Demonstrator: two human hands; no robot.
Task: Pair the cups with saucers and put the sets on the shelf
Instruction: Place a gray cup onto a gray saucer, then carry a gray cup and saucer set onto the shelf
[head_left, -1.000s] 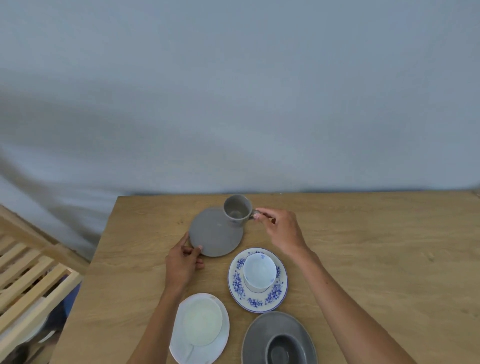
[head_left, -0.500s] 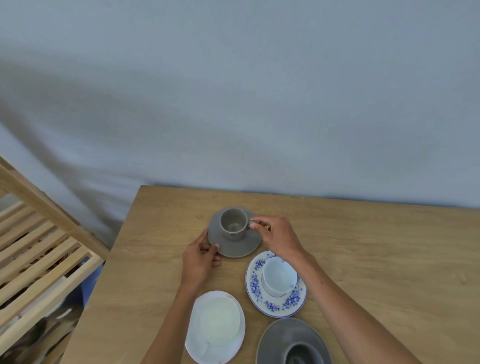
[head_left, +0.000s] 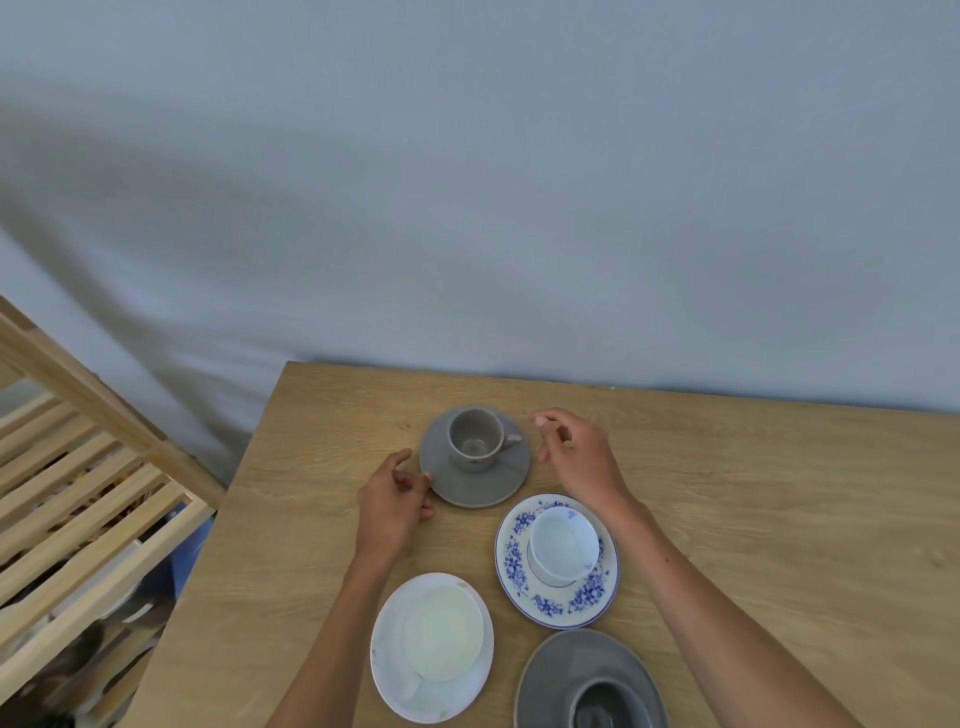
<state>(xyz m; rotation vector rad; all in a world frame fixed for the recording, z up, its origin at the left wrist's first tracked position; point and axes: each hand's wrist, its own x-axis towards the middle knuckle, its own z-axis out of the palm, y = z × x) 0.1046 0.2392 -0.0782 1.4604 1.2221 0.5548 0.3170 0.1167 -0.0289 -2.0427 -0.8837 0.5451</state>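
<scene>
Your left hand (head_left: 392, 501) rests on the desk (head_left: 753, 519) at the near-left rim of the taupe saucer (head_left: 475, 483). Its fingers are loosely curled with the tips touching or just at the saucer's edge, and they grip nothing. Your right hand (head_left: 576, 457) is just to the right of that saucer, its fingers spread and bent and empty; it is clear of the cup handle and apart from the saucer. The two hands are apart, one on either side of the set.

The taupe cup (head_left: 474, 439) stands upright on its saucer, set a little toward the far-left of the plate, with the handle pointing right toward your right hand.

Nearer to you, three more sets sit on the desk. The white cup (head_left: 563, 545) stands on the blue-flowered saucer (head_left: 514, 566), just below your right wrist. To its left, the pale cup (head_left: 443, 636) sits on the white saucer (head_left: 389, 670), right beside your left forearm. At the bottom edge, the dark grey cup (head_left: 602, 709) sits on the dark grey saucer (head_left: 550, 680), both cut off by the frame.

The wooden shelf (head_left: 78, 493) stands to the left of the desk, its slatted levels lower than the desktop; what lies beneath the slats is too blurred to tell.
</scene>
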